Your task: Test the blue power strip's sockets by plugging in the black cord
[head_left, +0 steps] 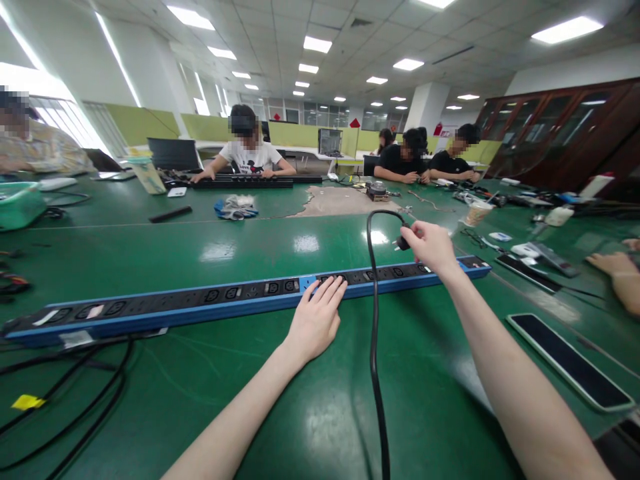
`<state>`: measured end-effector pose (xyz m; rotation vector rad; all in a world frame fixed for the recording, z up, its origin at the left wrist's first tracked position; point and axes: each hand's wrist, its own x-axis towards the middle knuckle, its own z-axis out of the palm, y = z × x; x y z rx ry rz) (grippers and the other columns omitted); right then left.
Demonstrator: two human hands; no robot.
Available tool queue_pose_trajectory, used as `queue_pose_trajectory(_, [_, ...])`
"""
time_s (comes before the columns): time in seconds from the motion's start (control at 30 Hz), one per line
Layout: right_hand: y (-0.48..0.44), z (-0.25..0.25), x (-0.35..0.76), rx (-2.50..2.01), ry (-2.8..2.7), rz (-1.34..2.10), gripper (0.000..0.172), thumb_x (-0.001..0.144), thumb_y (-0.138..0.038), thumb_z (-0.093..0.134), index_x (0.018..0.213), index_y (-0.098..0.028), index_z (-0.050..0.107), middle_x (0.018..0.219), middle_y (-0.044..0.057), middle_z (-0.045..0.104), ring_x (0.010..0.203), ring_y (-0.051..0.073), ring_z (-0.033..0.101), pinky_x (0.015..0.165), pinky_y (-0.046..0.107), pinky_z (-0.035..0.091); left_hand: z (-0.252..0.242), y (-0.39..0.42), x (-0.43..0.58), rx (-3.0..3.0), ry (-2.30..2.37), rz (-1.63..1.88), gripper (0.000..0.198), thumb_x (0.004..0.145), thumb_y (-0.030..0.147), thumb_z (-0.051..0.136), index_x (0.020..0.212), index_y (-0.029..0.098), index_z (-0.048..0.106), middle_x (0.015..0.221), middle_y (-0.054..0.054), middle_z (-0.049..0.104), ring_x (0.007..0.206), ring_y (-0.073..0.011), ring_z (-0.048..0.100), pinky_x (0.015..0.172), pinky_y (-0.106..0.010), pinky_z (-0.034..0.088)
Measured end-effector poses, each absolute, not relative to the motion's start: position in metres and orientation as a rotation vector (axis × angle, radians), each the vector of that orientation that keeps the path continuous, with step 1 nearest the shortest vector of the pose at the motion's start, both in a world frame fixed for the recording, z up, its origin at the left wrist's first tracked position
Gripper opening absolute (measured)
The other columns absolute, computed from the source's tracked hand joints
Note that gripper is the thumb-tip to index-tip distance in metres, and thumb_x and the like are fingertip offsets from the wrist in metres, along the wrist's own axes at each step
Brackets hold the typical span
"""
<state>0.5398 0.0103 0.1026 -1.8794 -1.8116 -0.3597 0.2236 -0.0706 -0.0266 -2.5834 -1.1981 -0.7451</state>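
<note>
Left hand (316, 321) lay flat and released, fingers spread, fingertips on the near edge of the power strip (200, 301), gripping nothing. Right hand (431, 247) pinched a black plug (403, 241) just above the strip's right third, held clear of the sockets. Its cable (373, 333) arched up from the plug, crossed the strip and ran to the near edge between the forearms. Open green table (250, 247) lay behind the strip. The near side was free mid-span, with loose black leads (85, 400) left, a flat dark phone (570, 363) right and a co-worker's hand (613, 265) beyond it. The surface was glossy, mirroring the ceiling lights. Open-plan office, people seated along the far edge.
</note>
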Motion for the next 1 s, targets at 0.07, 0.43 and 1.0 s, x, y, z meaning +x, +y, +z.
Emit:
queue_pose_trajectory(0.07, [0.015,0.101,0.545,-1.875,-1.817,-0.289,0.045,0.101,-0.057,0.047,0.088,-0.021,0.070,0.083,0.010,0.076,0.079,0.025,0.067,0.066,0.030,0.038,-0.027,-0.070,0.224,-2.584,-1.202,-0.743,0.068,0.101,0.020,0.050,0.168,0.023,0.037,0.174,-0.004,0.037,0.160,-0.0226,0.036,0.135,-0.047,0.023])
queue_pose_trajectory(0.43, [0.026,0.060,0.516,-2.061,-2.099,-0.202,0.034,0.099,-0.049,0.052,0.107,-0.021,0.070,0.099,0.013,0.078,0.092,0.030,0.071,0.073,0.033,0.043,-0.024,-0.071,0.224,-2.584,-1.201,-0.744,0.068,0.101,0.020,0.049,0.167,0.023,0.038,0.173,-0.004,0.039,0.160,-0.0231,0.037,0.135,-0.048,0.024])
queue_pose_trajectory(1.0, [0.019,0.067,0.527,-1.955,-2.085,0.485,0.044,0.097,-0.058,0.064,0.116,-0.019,0.060,0.079,0.007,0.076,0.065,0.021,0.071,0.064,0.029,0.051,-0.026,-0.072,0.225,-2.552,-1.202,-0.772,0.069,0.099,0.019,0.051,0.166,0.022,0.040,0.172,-0.006,0.041,0.159,-0.0235,0.039,0.134,-0.048,0.025])
